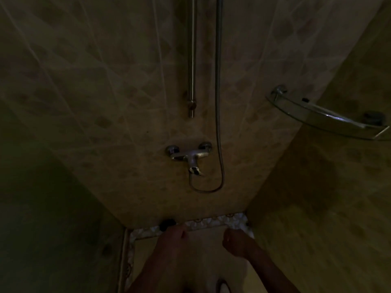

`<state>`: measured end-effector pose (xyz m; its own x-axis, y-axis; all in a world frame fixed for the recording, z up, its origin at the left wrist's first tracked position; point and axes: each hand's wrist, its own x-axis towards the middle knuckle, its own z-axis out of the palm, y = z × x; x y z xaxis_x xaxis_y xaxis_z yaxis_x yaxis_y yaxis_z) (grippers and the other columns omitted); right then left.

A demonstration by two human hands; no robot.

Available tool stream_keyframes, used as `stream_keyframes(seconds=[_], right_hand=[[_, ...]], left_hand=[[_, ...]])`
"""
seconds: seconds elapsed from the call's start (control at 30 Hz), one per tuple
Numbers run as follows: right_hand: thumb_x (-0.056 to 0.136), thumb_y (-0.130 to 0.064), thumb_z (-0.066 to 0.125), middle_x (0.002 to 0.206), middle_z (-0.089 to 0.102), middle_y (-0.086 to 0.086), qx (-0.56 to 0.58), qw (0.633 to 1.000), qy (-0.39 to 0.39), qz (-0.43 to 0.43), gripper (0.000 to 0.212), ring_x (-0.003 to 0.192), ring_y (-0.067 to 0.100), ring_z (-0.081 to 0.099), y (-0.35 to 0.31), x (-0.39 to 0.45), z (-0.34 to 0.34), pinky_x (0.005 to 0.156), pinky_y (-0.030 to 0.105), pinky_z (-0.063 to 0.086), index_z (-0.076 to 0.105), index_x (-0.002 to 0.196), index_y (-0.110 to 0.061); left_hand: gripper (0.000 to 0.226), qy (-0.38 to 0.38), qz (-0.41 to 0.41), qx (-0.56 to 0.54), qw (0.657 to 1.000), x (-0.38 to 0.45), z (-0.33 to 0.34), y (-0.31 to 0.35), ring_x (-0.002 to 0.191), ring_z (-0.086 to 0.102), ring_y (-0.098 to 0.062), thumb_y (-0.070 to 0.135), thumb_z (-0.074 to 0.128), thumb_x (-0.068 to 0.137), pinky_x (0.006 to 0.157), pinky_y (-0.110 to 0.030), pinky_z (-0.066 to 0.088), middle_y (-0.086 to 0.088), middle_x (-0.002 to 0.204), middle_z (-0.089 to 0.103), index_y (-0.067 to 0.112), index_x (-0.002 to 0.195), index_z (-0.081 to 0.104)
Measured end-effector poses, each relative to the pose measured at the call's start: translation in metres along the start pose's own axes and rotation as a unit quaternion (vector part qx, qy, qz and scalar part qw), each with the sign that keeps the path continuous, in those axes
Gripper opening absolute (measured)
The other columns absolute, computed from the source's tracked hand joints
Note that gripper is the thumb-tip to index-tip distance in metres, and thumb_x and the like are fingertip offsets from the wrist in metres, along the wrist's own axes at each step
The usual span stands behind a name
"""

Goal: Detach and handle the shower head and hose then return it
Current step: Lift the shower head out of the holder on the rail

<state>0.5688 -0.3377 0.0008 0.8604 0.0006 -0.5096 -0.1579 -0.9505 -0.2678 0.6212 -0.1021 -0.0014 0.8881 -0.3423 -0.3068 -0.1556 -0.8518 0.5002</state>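
Left hand (174,234) low in dim view, fingers loosely curled, holds nothing, well below chrome wall-mounted mixer tap (188,154). Right hand (236,242) beside it, curled into fist, empty, also below tap and to its right. Thin grey metal hose (219,81) hangs right of tap, loops under it to spout. Shower head out of view. Steel vertical rail (192,60) above tap. Curved glass corner shelf (325,117) right of tap, higher up.

Beige diamond-patterned wall tiles (105,85), a silvery metal hose (219,81) and mixer (188,154), pale pebble-patterned floor border (211,224).
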Motion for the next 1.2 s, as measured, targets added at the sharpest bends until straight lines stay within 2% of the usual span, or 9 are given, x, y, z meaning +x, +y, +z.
stream_keyframes(seconds=[0.1, 0.2, 0.33, 0.5, 0.63, 0.77, 0.87, 1.0, 1.2], right_hand=[[0.08, -0.025, 0.064, 0.064, 0.052, -0.012, 0.03, 0.995, 0.09, -0.009, 0.006, 0.058, 0.006, 0.055, 0.001, 0.013, -0.019, 0.046, 0.014, 0.037, 0.061, 0.08, -0.021], [0.09, -0.019, 0.052, 0.099, 0.069, 0.012, 0.02, 0.995, 0.079, -0.054, 0.015, 0.086, 0.017, 0.062, 0.006, 0.024, -0.033, 0.074, 0.026, 0.043, 0.061, 0.081, -0.011], [0.095, -0.031, 0.042, 0.117, 0.065, 0.01, 0.046, 0.995, 0.083, -0.028, 0.031, 0.108, 0.022, 0.059, 0.014, 0.033, -0.061, 0.086, 0.029, 0.042, 0.061, 0.107, -0.009], [0.092, -0.038, 0.045, 0.111, 0.068, 0.01, 0.1, 0.986, 0.133, -0.029, 0.031, 0.103, 0.02, 0.062, 0.022, 0.041, -0.104, 0.08, 0.029, 0.045, 0.061, 0.099, -0.013], [0.089, -0.04, 0.046, 0.091, 0.069, 0.003, 0.146, 0.971, 0.185, -0.037, 0.022, 0.09, 0.017, 0.064, 0.025, 0.044, -0.153, 0.067, 0.026, 0.038, 0.055, 0.079, -0.023], [0.089, -0.033, 0.054, 0.067, 0.063, -0.005, 0.219, 0.941, 0.247, -0.071, 0.029, 0.067, 0.005, 0.06, 0.023, 0.04, -0.216, 0.064, 0.03, 0.045, 0.048, 0.06, -0.028], [0.09, -0.023, 0.057, 0.061, 0.067, -0.001, 0.294, 0.902, 0.294, -0.117, 0.027, 0.056, -0.001, 0.059, 0.017, 0.036, -0.267, 0.061, 0.03, 0.049, 0.059, 0.063, -0.021], [0.094, -0.02, 0.055, 0.061, 0.068, 0.0, 0.358, 0.856, 0.337, -0.159, 0.028, 0.056, 0.001, 0.061, -0.002, 0.025, -0.338, 0.061, 0.028, 0.05, 0.064, 0.068, -0.016], [0.092, -0.023, 0.056, 0.067, 0.07, 0.005, 0.35, 0.807, 0.412, -0.236, 0.026, 0.061, 0.007, 0.066, -0.034, -0.012, -0.436, 0.059, 0.017, 0.05, 0.067, 0.069, -0.017]], left_hand=[[0.02, 0.005, -0.006, 0.0, 1.0, 0.018, -0.01, 0.011, 0.098, 0.061, -0.018, 0.028, 0.047, 0.093, 0.082, -0.03, 0.041, -0.006, 0.103, 0.066, 0.017, 0.098, 0.063], [0.027, 0.039, -0.025, -0.02, 0.999, 0.032, -0.021, 0.027, 0.101, 0.062, -0.021, 0.028, 0.048, 0.093, 0.085, -0.03, 0.043, -0.008, 0.107, 0.068, 0.011, 0.106, 0.064], [0.023, 0.082, -0.034, -0.05, 0.995, 0.051, -0.039, 0.047, 0.098, 0.064, -0.022, 0.025, 0.049, 0.092, 0.084, -0.03, 0.047, -0.009, 0.108, 0.068, 0.009, 0.101, 0.063], [0.021, 0.136, -0.025, -0.098, 0.985, 0.075, -0.069, 0.07, 0.083, 0.064, -0.02, 0.023, 0.056, 0.089, 0.078, -0.033, 0.049, -0.013, 0.093, 0.069, 0.005, 0.091, 0.065], [0.028, 0.186, 0.029, -0.14, 0.972, 0.09, -0.102, 0.092, 0.057, 0.049, 0.008, 0.018, 0.06, 0.087, 0.059, -0.015, 0.04, 0.009, 0.06, 0.057, 0.035, 0.066, 0.053], [0.009, 0.222, 0.041, -0.165, 0.96, 0.105, -0.142, 0.115, 0.067, 0.064, -0.01, 0.014, 0.061, 0.088, 0.062, -0.024, 0.044, -0.003, 0.072, 0.07, 0.013, 0.081, 0.068], [0.018, 0.253, 0.064, -0.191, 0.946, 0.114, -0.175, 0.131, 0.064, 0.061, -0.007, 0.008, 0.061, 0.087, 0.061, -0.021, 0.042, 0.003, 0.068, 0.066, 0.021, 0.075, 0.064], [0.027, 0.269, 0.1, -0.211, 0.934, 0.124, -0.219, 0.154, 0.05, 0.051, 0.01, 0.006, 0.061, 0.085, 0.053, -0.014, 0.039, 0.011, 0.054, 0.06, 0.03, 0.073, 0.058], [0.017, 0.329, 0.135, -0.25, 0.901, 0.129, -0.285, 0.197, 0.055, 0.058, 0.002, 0.012, 0.059, 0.089, 0.055, -0.017, 0.046, 0.004, 0.066, 0.066, 0.023, 0.077, 0.063]])
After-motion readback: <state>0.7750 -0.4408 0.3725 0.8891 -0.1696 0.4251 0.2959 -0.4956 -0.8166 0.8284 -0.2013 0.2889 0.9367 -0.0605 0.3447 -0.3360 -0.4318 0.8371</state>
